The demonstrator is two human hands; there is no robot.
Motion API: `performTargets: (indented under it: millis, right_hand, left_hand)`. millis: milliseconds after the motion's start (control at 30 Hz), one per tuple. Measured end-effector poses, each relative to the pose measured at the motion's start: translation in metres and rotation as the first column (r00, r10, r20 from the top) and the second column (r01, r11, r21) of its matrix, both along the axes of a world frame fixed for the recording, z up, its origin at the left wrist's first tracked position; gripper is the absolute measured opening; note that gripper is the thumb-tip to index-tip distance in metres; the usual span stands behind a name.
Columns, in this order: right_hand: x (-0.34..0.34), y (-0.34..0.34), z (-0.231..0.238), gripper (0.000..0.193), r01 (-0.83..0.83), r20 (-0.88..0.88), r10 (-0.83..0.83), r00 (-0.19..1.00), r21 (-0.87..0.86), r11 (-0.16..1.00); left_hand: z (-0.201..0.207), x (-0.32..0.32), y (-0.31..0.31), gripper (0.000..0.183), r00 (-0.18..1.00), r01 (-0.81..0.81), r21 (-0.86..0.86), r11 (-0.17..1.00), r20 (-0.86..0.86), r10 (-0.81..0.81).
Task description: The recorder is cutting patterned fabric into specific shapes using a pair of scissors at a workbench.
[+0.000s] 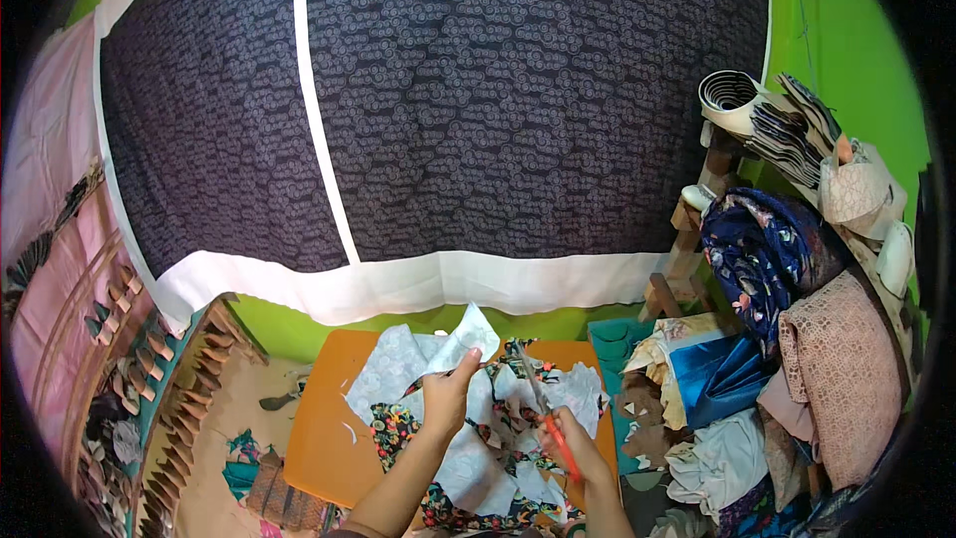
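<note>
My left hand (448,401) pinches a pale whitish cloth piece (466,339) between thumb and fingers, raised above the orange table. In my right hand (583,446) is a pair of scissors (560,446) with orange-red handles. Their blades point up and away from me, to the right of the cloth piece and apart from it. Beneath both hands lies a heap of cut cloth, some pale whitish and some black floral fabric (391,430) with red and yellow flowers. My forearms cover part of this heap.
The orange table (324,418) carries the heap. To its right are piled fabrics, among them a shiny blue cloth (719,379) and a beige lace-patterned cloth (844,349). Racks of shoe-shaped pieces (189,408) stand at left. A dark patterned curtain (518,120) hangs ahead.
</note>
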State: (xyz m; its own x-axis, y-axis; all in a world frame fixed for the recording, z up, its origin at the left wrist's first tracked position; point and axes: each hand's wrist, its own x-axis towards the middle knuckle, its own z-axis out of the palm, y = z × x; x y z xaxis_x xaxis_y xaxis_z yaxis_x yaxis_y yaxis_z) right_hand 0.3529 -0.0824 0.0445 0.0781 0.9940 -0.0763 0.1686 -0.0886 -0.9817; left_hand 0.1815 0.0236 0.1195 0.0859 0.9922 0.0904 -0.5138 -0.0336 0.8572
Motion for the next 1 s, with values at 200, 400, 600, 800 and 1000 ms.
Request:
performTargets:
  millis: [200,400,600,800,1000]
  right_hand:
    - [0.005,0.000,0.002,0.064,-0.203,-0.929,-0.050,0.367,-0.132,0.970]
    - [0.004,-0.012,-0.009,0.050,-0.224,-0.864,0.074,0.498,-0.045,0.974]
    - [-0.006,-0.022,0.000,0.039,-0.248,-0.209,0.317,0.925,0.298,0.922]
    - [-0.014,-0.024,0.015,0.045,-0.259,-0.214,0.286,0.934,0.147,0.955]
    - [-0.016,-0.016,-0.004,0.034,-0.262,-0.130,0.312,0.941,0.304,0.916]
  left_hand:
    - [-0.007,0.013,-0.013,0.021,0.988,-0.143,-0.030,0.989,0.057,0.144]
    - [-0.001,0.023,-0.024,0.021,0.981,-0.186,-0.060,0.981,0.052,0.189]
    - [0.017,0.042,-0.051,0.019,0.979,-0.199,0.041,0.979,-0.038,0.200]
    - [0.004,0.040,-0.064,0.019,0.966,-0.209,0.034,0.977,-0.148,0.212]
    - [-0.002,0.042,-0.069,0.018,0.954,-0.211,0.063,0.975,-0.205,0.220]
